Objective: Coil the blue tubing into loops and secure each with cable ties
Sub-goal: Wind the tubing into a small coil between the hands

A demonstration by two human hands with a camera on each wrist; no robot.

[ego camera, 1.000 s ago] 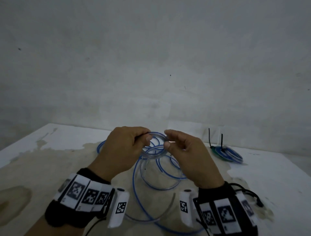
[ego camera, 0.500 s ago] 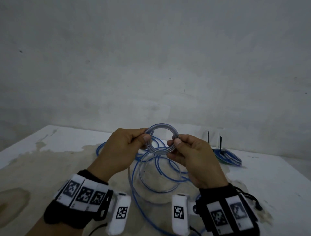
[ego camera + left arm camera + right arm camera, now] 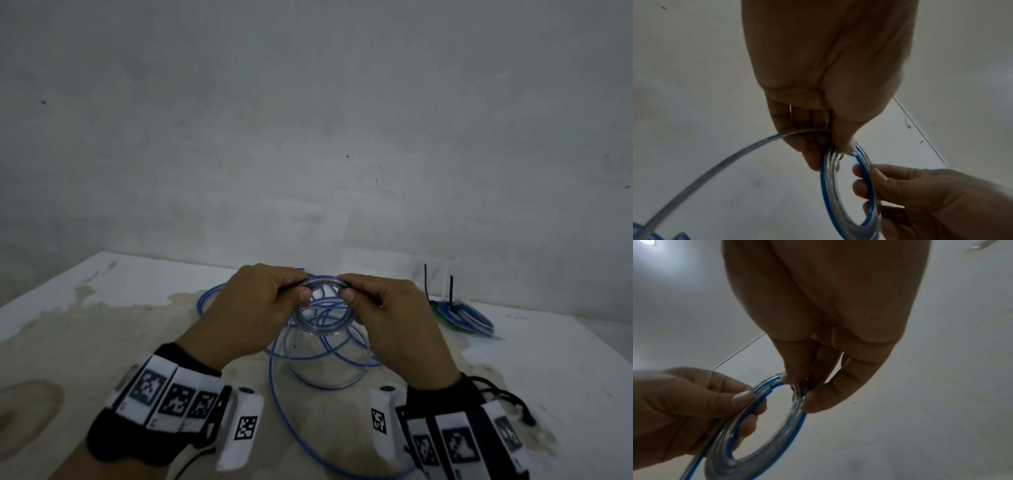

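A small coil of clear tubing with a blue stripe [image 3: 320,327] is held above the table between both hands. My left hand [image 3: 263,308] pinches its left side with thumb and fingers. My right hand [image 3: 387,311] pinches its right side. In the left wrist view the coil [image 3: 828,194] hangs below my left hand [image 3: 826,146], and a loose length of tubing [image 3: 711,170] runs off to the lower left. The right wrist view shows my right hand [image 3: 809,386] pinching the coil [image 3: 795,415]. More loose tubing [image 3: 308,370] lies in wide loops on the table beneath.
A finished coil [image 3: 462,317] with two black cable ties [image 3: 451,291] standing up lies at the back right of the white, stained table [image 3: 85,325]. A grey wall [image 3: 308,137] rises close behind the table.
The small coil has tipped from upright, facing me, to lying flatter between the hands, and both hands have come down a little toward the table.
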